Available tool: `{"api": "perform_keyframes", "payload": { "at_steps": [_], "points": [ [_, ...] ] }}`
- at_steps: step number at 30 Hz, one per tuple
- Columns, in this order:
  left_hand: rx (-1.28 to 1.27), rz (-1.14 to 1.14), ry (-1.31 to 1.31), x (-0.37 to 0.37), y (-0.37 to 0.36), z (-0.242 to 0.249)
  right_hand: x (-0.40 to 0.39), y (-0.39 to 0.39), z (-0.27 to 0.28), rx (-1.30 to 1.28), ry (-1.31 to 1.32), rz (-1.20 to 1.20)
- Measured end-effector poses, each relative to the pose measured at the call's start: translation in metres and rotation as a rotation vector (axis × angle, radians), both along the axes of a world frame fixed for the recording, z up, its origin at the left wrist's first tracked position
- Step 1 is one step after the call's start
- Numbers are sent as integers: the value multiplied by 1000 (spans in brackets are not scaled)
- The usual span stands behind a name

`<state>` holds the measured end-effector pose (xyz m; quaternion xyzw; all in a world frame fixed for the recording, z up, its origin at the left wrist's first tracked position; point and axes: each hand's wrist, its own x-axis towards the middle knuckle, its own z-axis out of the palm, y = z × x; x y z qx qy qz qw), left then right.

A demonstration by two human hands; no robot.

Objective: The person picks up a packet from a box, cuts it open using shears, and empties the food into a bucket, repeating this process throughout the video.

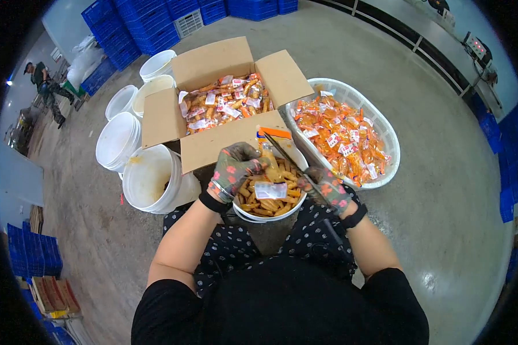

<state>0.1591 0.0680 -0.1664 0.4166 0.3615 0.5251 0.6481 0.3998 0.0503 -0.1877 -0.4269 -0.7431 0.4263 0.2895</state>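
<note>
My left hand point(234, 172), in a floral-patterned glove, pinches the upper edge of a clear plastic bag point(268, 154) with an orange band and a white label. The bag hangs over a white bucket point(236, 211) of brown finger-shaped food pieces point(263, 204), and light-brown contents show through it. My right hand point(328, 190), gloved the same way, is closed around a long thin metal tool point(288, 156) that looks like tongs. Its far end reaches the bag's orange top, and its near end points back toward my leg.
An open cardboard box point(208, 158) of filled packets stands ahead. On the right is a white basket point(392, 138) of orange packets. Several white buckets point(115, 141) stand to the left. Blue crates point(144, 29) are stacked behind. Another person point(47, 86) is at the far left.
</note>
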Motion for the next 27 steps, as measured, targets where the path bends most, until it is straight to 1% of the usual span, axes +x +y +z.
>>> {"api": "perform_keyframes", "payload": {
  "at_steps": [2, 3, 5, 6, 8, 9, 10, 11, 12, 13, 14, 16, 17, 19, 20, 21, 22, 23, 24, 25, 26, 27],
  "points": [
    [118, 16, 208, -15, 8, -6, 20, -6, -1, 69, 107, -33],
    [116, 21, 207, -23, 14, -14, 31, -7, -5, 68, 105, -29],
    [156, -65, 242, -34, 22, -27, 49, -9, -14, -254, -95, -249],
    [148, -66, 240, -35, 26, -30, 56, -9, -14, -199, -85, -240],
    [342, -81, 991, -33, 33, -36, 59, -8, -18, -208, 130, -266],
    [490, -72, 1240, -24, 30, -24, 50, -6, -11, -156, 95, -311],
    [480, -90, 1236, -18, 30, -20, 42, -3, 2, -61, -93, -343],
    [643, -119, 1359, -13, 31, -19, 33, -1, 8, -90, -162, -408],
    [811, -147, 1475, -8, 31, -20, 26, 3, 3, 22, -110, -384],
    [746, -247, 1603, -2, 33, -20, 17, 9, -4, 52, -8, -392],
    [740, -260, 1596, 5, 35, -19, 9, 14, -6, 55, 3, -338],
    [741, -317, 1576, 20, 37, -11, -8, 36, -47, 234, 141, -285],
    [804, -295, 1608, 25, 35, -4, -17, 36, -48, 228, 140, -285],
    [814, -306, 1581, 24, 39, -9, -28, 38, -38, 323, -19, -323],
    [836, -317, 1546, 29, 44, -11, -31, 28, -17, 320, -204, -413],
    [748, -328, 1519, 33, 43, -4, -26, 29, -38, 514, -225, -475],
    [778, -271, 1427, 29, 44, -8, -20, 35, -58, 710, -240, -524],
    [721, -260, 1393, 27, 46, -1, -14, 38, -46, 293, -209, -503],
    [655, -243, 1368, 21, 49, 7, -7, 34, -25, 310, -105, -546],
    [718, -164, 1347, 11, 55, 8, 5, 37, -23, 294, -130, -568],
    [708, -141, 1374, -4, 62, 13, 23, 47, -38, 181, 148, -555],
    [692, -96, 1333, -18, 72, 19, 30, 44, -10, 133, 137, -661]
  ]
}}
